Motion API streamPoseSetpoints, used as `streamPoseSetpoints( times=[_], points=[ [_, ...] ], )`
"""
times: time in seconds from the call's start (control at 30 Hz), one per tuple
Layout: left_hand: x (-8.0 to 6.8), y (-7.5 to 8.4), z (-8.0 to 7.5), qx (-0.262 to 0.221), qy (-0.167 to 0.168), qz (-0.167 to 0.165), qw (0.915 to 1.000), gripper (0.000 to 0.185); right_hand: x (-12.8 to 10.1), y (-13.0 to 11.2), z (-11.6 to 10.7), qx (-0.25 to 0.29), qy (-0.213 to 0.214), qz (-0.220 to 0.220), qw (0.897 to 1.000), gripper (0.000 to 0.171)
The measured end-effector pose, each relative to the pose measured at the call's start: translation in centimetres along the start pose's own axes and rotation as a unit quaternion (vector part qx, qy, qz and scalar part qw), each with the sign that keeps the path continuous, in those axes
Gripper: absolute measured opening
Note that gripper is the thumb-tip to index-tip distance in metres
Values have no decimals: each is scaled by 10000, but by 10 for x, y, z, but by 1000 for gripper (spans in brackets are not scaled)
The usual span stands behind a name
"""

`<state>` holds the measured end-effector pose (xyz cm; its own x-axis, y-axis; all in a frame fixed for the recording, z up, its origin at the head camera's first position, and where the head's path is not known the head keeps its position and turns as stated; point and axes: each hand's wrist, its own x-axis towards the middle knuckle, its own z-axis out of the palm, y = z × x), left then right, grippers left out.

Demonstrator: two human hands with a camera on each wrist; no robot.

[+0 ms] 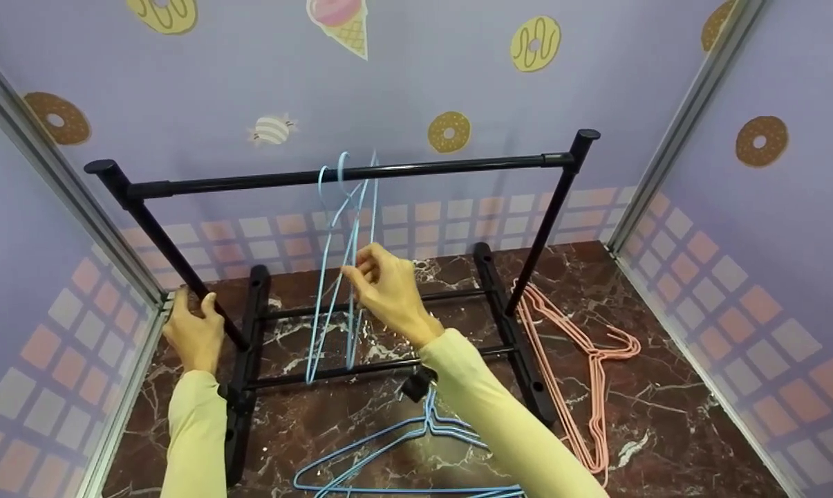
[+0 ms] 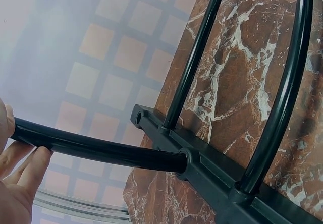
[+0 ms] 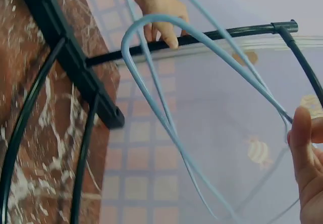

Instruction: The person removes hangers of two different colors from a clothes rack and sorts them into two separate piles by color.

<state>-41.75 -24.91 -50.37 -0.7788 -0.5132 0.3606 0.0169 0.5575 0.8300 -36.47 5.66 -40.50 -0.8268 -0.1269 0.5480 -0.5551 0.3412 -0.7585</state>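
Observation:
My left hand (image 1: 193,332) is at the left upright of a black clothes rack (image 1: 444,168), thumb on one side of the post (image 2: 96,151) and fingers on the other. Several light blue wire hangers (image 1: 317,304) hang from the rack's top rail, left of its middle. Below the rail, my right hand (image 1: 387,287) pinches the wire of a hanger (image 3: 212,45) between thumb and fingertips. Close up in the right wrist view, the hanger's rounded corner points towards the left hand.
More blue hangers (image 1: 388,439) lie on the marbled floor (image 1: 665,387) in front of the rack, partly hidden by my right sleeve. A bunch of pink hangers (image 1: 599,353) lies by the rack's right foot. Patterned panels (image 1: 402,83) enclose the back and sides.

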Motion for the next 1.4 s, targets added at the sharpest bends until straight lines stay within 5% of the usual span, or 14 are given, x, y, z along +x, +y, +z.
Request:
streamPoseSetpoints(
  times=[0.13,0.3,0.53,0.87,1.2,1.4],
  points=[
    [1,0,-4,-23,-32,-65,10000,41,-16,5,-19,-66,-37,-370,9993,15],
    [4,3,-7,-42,-87,-23,10000,44,-45,24,-45,-790,79,-931,9925,12],
    [2,2,-5,10,15,217,9998,40,-84,53,-83,-1636,105,-893,9824,9],
    [4,1,-4,22,109,212,9997,40,-119,97,-131,-3033,371,-1556,9394,16],
    [1,0,-2,-26,21,237,9997,40,-157,113,-152,-2880,-157,-834,9539,13],
    [-3,-4,1,-5,69,295,9995,39,-169,120,-146,-2944,-366,-1037,9493,17]
  ],
)
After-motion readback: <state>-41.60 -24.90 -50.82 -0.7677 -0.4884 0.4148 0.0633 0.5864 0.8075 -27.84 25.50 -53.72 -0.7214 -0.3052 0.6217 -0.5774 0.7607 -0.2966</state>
